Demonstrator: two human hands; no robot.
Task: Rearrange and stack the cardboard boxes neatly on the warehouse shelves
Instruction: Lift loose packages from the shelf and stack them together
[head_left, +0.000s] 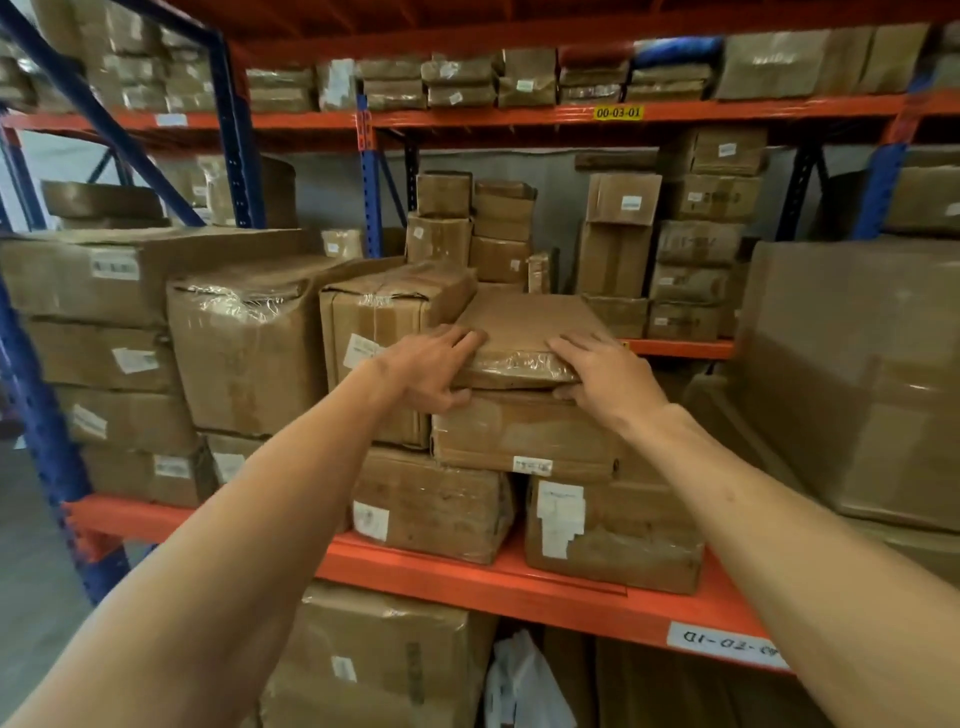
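Note:
A flat, tape-wrapped cardboard box (524, 332) lies on top of a stack on the orange middle shelf (467, 577). My left hand (434, 366) grips its near left corner, fingers on top and thumb under the edge. At the near right corner my right hand (605, 374) holds it the same way. Under it sits a wider labelled box (524, 436), and that one rests on two larger boxes (436, 506) (618, 535).
Tall wrapped boxes (249, 348) (384, 322) stand tight against the stack's left. A big carton (857, 374) leans at the right. Small boxes (472, 228) (680, 234) are piled at the back. Blue uprights (371, 176) frame the bay. More boxes fill the upper and lower shelves.

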